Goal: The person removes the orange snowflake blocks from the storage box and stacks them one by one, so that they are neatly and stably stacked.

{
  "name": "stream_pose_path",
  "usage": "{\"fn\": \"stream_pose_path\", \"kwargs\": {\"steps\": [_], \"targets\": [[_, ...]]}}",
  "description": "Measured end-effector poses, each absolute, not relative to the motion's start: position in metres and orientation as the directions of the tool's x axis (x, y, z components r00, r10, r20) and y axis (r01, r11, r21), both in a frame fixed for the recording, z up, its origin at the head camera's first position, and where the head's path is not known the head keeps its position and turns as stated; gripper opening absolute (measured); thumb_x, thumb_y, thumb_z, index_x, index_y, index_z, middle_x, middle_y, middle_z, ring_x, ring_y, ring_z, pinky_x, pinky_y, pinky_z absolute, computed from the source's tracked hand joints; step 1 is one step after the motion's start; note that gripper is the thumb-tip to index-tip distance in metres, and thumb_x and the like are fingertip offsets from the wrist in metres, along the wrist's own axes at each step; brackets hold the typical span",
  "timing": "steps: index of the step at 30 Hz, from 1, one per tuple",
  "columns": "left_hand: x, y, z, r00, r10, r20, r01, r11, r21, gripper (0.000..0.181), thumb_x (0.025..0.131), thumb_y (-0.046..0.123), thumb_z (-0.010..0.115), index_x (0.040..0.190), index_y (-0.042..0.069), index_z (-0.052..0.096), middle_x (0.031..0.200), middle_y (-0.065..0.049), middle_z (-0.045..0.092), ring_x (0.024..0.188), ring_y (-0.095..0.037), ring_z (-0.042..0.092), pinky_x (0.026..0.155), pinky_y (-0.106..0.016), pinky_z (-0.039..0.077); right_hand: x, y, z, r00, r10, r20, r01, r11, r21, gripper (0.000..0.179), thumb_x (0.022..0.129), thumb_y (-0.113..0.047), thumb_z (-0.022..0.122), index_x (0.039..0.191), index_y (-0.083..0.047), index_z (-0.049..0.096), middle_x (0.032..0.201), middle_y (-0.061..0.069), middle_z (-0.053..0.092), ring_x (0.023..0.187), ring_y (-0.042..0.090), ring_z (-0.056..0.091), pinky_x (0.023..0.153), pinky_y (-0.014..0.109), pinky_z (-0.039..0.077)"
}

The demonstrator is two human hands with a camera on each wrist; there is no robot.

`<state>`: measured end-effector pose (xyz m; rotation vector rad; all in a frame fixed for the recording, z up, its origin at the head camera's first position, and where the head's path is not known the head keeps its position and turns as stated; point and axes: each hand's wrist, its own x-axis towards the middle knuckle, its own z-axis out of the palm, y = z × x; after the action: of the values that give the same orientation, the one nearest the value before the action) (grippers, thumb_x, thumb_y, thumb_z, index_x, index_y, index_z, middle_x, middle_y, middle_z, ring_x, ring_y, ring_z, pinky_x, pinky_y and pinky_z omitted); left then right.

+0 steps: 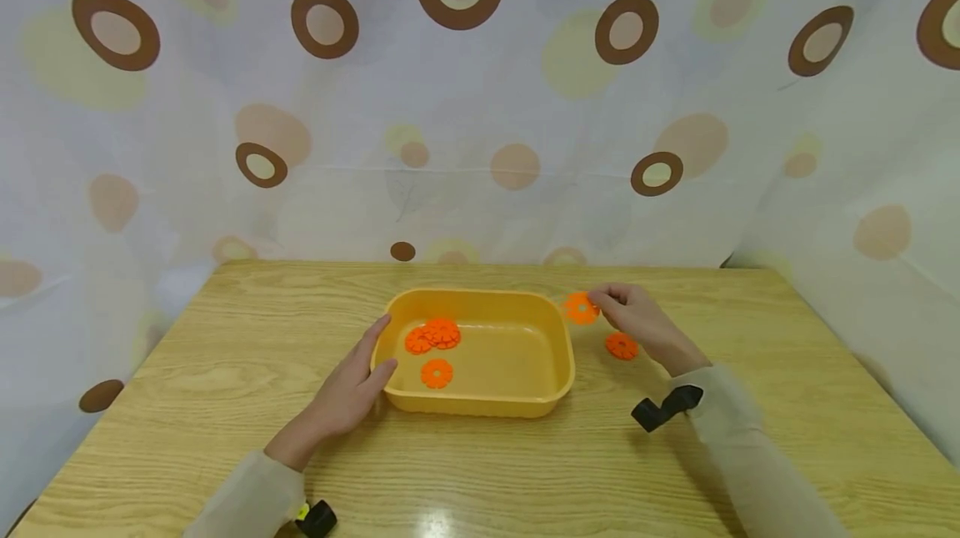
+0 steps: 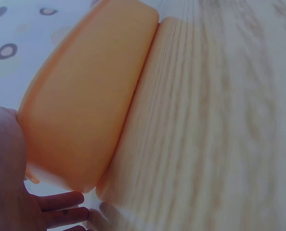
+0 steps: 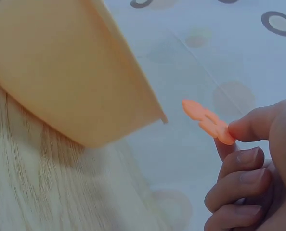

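Observation:
A yellow plastic basin (image 1: 480, 406) sits on the table. My left hand (image 1: 348, 392) holds its left end, thumb over the rim and fingers along the outer wall; straight fingers (image 2: 61, 201) show beside that wall in the left wrist view. My right hand (image 1: 641, 323) pinches an orange notched flower-shaped disc (image 1: 581, 309) between thumb and index finger, just right of the basin's right rim. From the right wrist view, the pinched disc (image 3: 208, 121) is seen nearly edge-on, apart from the basin. Inside the basin, a few overlapping orange discs (image 1: 442, 333) lie near a single orange disc (image 1: 437, 373).
Another small pile of orange discs (image 1: 622, 345) lies on the table beneath my right wrist. The wooden table (image 1: 480, 475) runs back to a patterned cloth (image 1: 480, 213), which also hangs along both sides. Black wrist cameras (image 1: 667, 407) are strapped at the cuffs.

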<state>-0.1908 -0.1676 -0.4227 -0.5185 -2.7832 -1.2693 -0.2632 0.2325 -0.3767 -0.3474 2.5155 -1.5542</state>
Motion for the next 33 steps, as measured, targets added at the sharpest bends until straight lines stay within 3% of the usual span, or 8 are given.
{"fn": "stream_pose_path", "kwargs": {"steps": [19,24,27,29,33], "targets": [[-0.191,-0.167,-0.423,-0.944,0.283,0.170,0.314,0.613,0.725,0.060,0.102,0.021,0.043,0.154,0.007,0.017,0.156,-0.023,0.024,0.142,-0.042,0.026,0.113,-0.059,0.023,-0.264,0.275,-0.385,-0.976,-0.193,-0.104,-0.035,0.605,-0.796,0.033,0.101,-0.027,0.048,0.096,0.003,0.060,0.059,-0.005,0.034,0.052,0.011,0.030,0.058,0.031,0.034],[-0.190,-0.167,-0.421,-0.943,0.284,0.172,0.316,0.610,0.727,0.060,0.102,0.021,0.043,0.154,0.007,0.017,0.156,-0.024,0.024,0.142,-0.043,0.026,0.113,-0.060,0.023,-0.265,0.280,-0.389,-0.975,-0.181,-0.131,-0.019,0.651,-0.759,0.033,0.100,-0.024,0.050,0.073,-0.006,0.052,0.056,-0.006,0.028,0.051,0.010,0.025,0.056,0.028,0.029],[-0.190,-0.167,-0.420,-0.944,0.284,0.170,0.315,0.613,0.724,0.060,0.102,0.021,0.044,0.154,0.007,0.017,0.156,-0.024,0.024,0.142,-0.043,0.027,0.113,-0.060,0.024,-0.265,0.283,-0.392,-0.967,-0.191,-0.166,0.000,0.658,-0.753,0.037,0.100,-0.024,0.051,0.066,-0.009,0.046,0.052,-0.007,0.026,0.048,0.008,0.023,0.053,0.027,0.028],[-0.189,-0.167,-0.421,-0.944,0.284,0.166,0.313,0.614,0.725,0.060,0.102,0.021,0.044,0.154,0.007,0.017,0.156,-0.023,0.024,0.142,-0.042,0.027,0.113,-0.059,0.024,-0.265,0.285,-0.393,-0.965,-0.192,-0.181,0.010,0.659,-0.752,0.034,0.100,-0.024,0.051,0.072,-0.005,0.055,0.052,-0.008,0.028,0.048,0.008,0.024,0.053,0.027,0.029],[-0.189,-0.167,-0.421,-0.944,0.285,0.167,0.313,0.610,0.728,0.060,0.102,0.021,0.044,0.154,0.007,0.017,0.156,-0.024,0.024,0.141,-0.043,0.027,0.113,-0.060,0.024,-0.265,0.287,-0.396,-0.961,-0.191,-0.201,0.024,0.664,-0.747,0.030,0.099,-0.023,0.052,0.099,0.004,0.064,0.058,-0.007,0.038,0.051,0.008,0.029,0.055,0.027,0.032]]}}
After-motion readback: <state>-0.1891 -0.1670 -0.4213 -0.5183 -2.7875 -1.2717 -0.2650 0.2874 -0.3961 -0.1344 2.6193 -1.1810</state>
